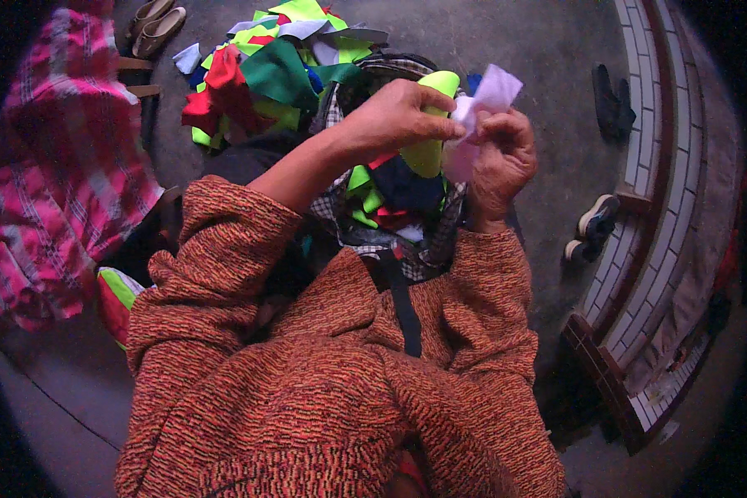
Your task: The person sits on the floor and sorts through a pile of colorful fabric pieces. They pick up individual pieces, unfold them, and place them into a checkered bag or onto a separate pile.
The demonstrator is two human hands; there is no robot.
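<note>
My left hand (390,121) is closed on a neon-yellow fabric scrap (424,157), which sticks out above and below the fingers. Its fingertips also meet the edge of a pale lilac fabric scrap (496,88). My right hand (505,162) pinches that lilac scrap between thumb and fingers, a little to the right of the left hand. Both hands are raised over a checked cloth bag (330,199) in front of my lap. Inside the bag lie several scraps, among them a dark navy piece (407,184).
A heap of coloured fabric scraps (278,75) lies on the floor beyond the bag. Pink checked cloth (66,174) hangs at the left, near tan shoes (158,31). Dark shoes (596,226) and a dark cloth item (612,104) lie by the white-tiled step (639,166) at right.
</note>
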